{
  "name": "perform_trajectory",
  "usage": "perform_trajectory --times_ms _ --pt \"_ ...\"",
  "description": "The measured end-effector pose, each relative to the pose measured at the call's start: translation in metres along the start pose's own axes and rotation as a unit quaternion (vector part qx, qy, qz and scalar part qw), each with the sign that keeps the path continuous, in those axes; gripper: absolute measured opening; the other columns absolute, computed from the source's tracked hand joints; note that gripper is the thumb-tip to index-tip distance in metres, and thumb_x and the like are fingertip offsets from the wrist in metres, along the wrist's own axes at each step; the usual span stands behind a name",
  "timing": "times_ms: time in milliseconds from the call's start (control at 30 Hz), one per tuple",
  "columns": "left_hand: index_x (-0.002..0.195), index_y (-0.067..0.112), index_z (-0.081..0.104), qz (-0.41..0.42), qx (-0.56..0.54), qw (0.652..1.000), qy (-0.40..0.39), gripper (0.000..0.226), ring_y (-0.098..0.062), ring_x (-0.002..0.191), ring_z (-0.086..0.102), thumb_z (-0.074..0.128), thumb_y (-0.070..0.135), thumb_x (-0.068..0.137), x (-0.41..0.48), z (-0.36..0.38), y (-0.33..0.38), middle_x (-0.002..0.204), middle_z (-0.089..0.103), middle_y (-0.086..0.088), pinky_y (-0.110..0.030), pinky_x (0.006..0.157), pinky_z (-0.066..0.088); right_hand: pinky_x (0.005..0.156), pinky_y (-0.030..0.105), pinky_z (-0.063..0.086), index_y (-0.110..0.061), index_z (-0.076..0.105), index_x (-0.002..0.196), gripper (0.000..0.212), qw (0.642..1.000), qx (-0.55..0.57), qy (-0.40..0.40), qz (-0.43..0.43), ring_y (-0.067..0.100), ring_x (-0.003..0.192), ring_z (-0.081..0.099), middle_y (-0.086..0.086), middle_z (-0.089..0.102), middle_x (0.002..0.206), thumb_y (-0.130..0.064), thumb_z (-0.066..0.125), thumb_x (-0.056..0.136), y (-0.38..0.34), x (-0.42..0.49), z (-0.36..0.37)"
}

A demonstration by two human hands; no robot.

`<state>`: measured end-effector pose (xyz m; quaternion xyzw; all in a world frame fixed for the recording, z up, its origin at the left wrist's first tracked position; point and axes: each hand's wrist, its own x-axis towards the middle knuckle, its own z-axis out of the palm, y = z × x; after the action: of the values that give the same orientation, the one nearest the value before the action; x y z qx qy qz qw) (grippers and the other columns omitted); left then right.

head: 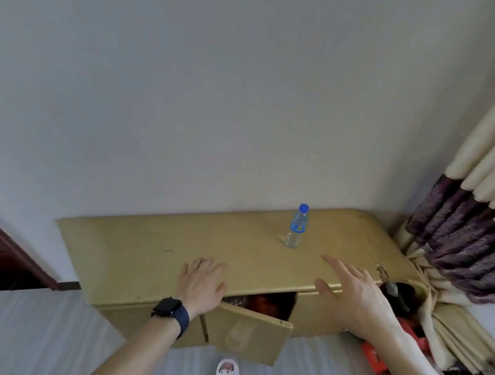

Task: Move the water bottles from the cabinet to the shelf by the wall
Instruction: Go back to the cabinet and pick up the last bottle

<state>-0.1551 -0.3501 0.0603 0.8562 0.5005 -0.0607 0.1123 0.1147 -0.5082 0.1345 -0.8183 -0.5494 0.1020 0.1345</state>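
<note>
Water bottle (297, 225): clear plastic cylinder, blue cap and label, upright on the matte tan cabinet (138, 247) top, near the wall. Right hand (355, 292) close in front of it, not touching, fingers spread, holding nothing. Left hand (201, 281) rests flat on the top's front edge. Cabinet door (246, 332) ajar below.

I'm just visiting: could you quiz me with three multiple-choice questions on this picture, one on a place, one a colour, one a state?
1. Where does the clear plastic water bottle stand? A. floor B. top of the tan wooden cabinet C. inside it
2. Colour of its round cap? A. red B. white C. blue
3. The cabinet's flat front door is: A. swung open B. shut flush C. missing
Answers: B, it stands upright on the top; C, the cap is blue; A, the door angles outward, baring the dark inside.
</note>
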Motion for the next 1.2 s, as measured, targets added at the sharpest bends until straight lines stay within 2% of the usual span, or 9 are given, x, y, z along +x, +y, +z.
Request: perform_trajectory --times_ms 233,433,533,600,667,767,933,1100,1200 --pt "0.153 0.035 0.022 -0.003 -0.022 0.99 -0.139 0.055 -0.03 0.15 0.007 0.035 0.046 0.101 0.162 0.073 -0.016 0.164 0.01 -0.004 -0.053 0.119 0.012 0.097 0.041 0.045 -0.031 0.008 0.155 0.086 0.984 0.047 -0.117 0.123 0.025 0.127 0.052 0.0 0.032 0.155 -0.066 0.051 0.088 0.001 0.16 0.064" --pt "0.155 0.033 0.014 0.008 -0.017 0.98 -0.197 0.059 -0.03 0.151 -0.003 0.033 0.048 0.102 0.266 0.113 -0.032 0.165 -0.002 -0.004 -0.055 0.12 0.005 0.104 0.044 0.036 -0.025 0.009 0.156 0.1 0.945 0.183 -0.056 0.263 0.033 0.137 0.039 0.01 0.027 0.157 -0.063 0.064 0.082 -0.004 0.302 0.1" --pt "0.156 0.036 0.007 0.019 -0.003 0.978 -0.21 0.064 -0.03 0.15 -0.013 0.032 0.055 0.1 0.301 0.136 -0.038 0.165 -0.011 -0.002 -0.06 0.118 0.001 0.099 0.044 0.041 -0.034 0.027 0.147 0.078 0.925 0.225 -0.015 0.307 0.034 0.124 0.051 0.009 0.046 0.141 -0.062 0.064 0.083 0.004 0.347 0.126" --pt "0.155 0.04 -0.004 0.021 -0.007 0.973 -0.23 0.077 -0.03 0.148 -0.021 0.033 0.068 0.094 0.311 0.157 -0.041 0.162 -0.023 0.0 -0.067 0.115 -0.001 0.089 0.044 0.051 -0.047 0.043 0.117 0.038 0.919 0.24 0.008 0.313 0.032 0.1 0.066 0.002 0.064 0.112 -0.061 0.057 0.084 0.014 0.357 0.149" --pt "0.151 0.04 -0.021 0.026 -0.001 0.966 -0.258 0.101 -0.031 0.143 -0.034 0.038 0.083 0.081 0.31 0.177 -0.041 0.154 -0.04 0.0 -0.074 0.108 -0.006 0.076 0.045 0.056 -0.044 0.043 0.101 0.024 0.911 0.259 0.024 0.319 0.028 0.08 0.07 -0.004 0.066 0.091 -0.055 0.057 0.084 0.022 0.359 0.163" --pt "0.143 0.037 -0.038 0.023 0.016 0.959 -0.282 0.122 -0.034 0.134 -0.046 0.037 0.094 0.065 0.305 0.191 -0.039 0.144 -0.054 -0.004 -0.078 0.101 -0.014 0.072 0.047 0.059 -0.042 0.049 0.098 0.024 0.894 0.291 0.039 0.337 0.024 0.071 0.072 -0.008 0.066 0.088 -0.049 0.064 0.082 0.026 0.361 0.162" --pt "0.139 0.036 -0.043 0.02 0.041 0.947 -0.319 0.124 -0.037 0.129 -0.05 0.031 0.098 0.061 0.315 0.195 -0.038 0.138 -0.059 -0.005 -0.08 0.096 -0.018 0.074 0.049 0.061 -0.045 0.063 0.101 0.025 0.84 0.377 0.008 0.391 0.019 0.067 0.074 -0.006 0.072 0.086 -0.038 0.071 0.078 0.033 0.363 0.167" --pt "0.138 0.032 -0.044 0.018 0.062 0.943 -0.327 0.124 -0.042 0.134 -0.042 0.042 0.09 0.07 0.313 0.184 -0.029 0.141 -0.056 -0.011 -0.076 0.106 -0.001 0.078 0.043 0.06 -0.049 0.058 0.101 0.03 0.848 0.384 -0.002 0.365 0.023 0.078 0.072 -0.008 0.071 0.086 -0.047 0.062 0.071 0.024 0.354 0.172" --pt "0.148 0.029 -0.031 0.025 0.064 0.946 -0.315 0.116 -0.044 0.141 -0.029 0.053 0.072 0.082 0.313 0.171 -0.023 0.151 -0.043 -0.013 -0.065 0.115 0.008 0.076 0.041 0.06 -0.047 0.061 0.099 0.025 0.839 0.408 -0.021 0.359 0.026 0.077 0.072 -0.009 0.07 0.088 -0.039 0.067 0.076 0.023 0.329 0.163"
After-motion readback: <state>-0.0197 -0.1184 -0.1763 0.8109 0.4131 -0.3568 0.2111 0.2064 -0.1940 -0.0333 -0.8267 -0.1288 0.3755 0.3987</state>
